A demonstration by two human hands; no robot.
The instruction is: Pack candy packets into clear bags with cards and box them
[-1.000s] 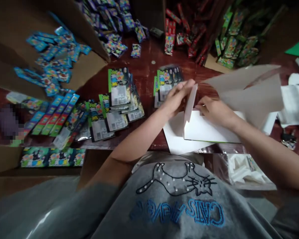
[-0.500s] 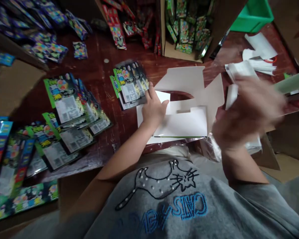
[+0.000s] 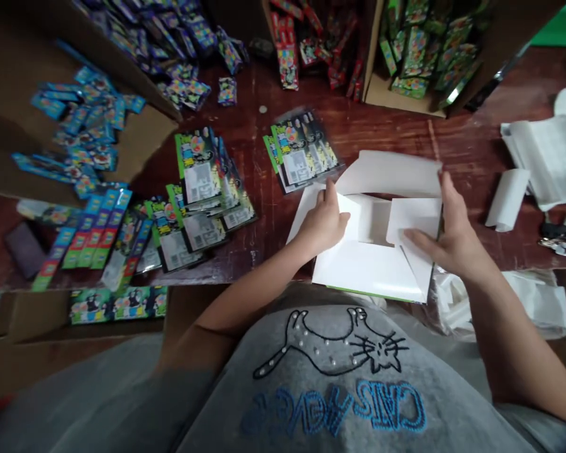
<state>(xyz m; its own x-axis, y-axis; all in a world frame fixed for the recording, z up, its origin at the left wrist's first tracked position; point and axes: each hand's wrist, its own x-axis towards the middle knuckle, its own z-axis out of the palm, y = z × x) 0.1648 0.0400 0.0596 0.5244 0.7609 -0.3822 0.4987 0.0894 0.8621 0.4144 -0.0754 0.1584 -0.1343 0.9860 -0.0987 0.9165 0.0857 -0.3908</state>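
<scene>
A white cardboard box (image 3: 368, 267) with flaps spread lies at the table's front edge, between my hands. My left hand (image 3: 324, 223) is closed on its left flap, the index finger stretched along the card and the other fingers curled. My right hand (image 3: 457, 236) grips the box's right side, thumb on the inner flap and fingers up along the outer edge. The back flap (image 3: 396, 173) stands up behind the opening. Past my left hand lies a small stack of black-and-green printed packets (image 3: 299, 151).
More printed packets (image 3: 198, 182) are piled on the left, near striped strips (image 3: 97, 229). Cartons behind hold blue (image 3: 92, 126), purple (image 3: 188, 38), red (image 3: 287, 50) and green small packs (image 3: 412, 50). White sheets (image 3: 551, 154), a white roll (image 3: 508, 198) and keys (image 3: 557, 234) lie right.
My right hand has come from the right onto the box's right side, where its flap is now folded inward. My left hand stays at the left flap. The view has shifted left.
</scene>
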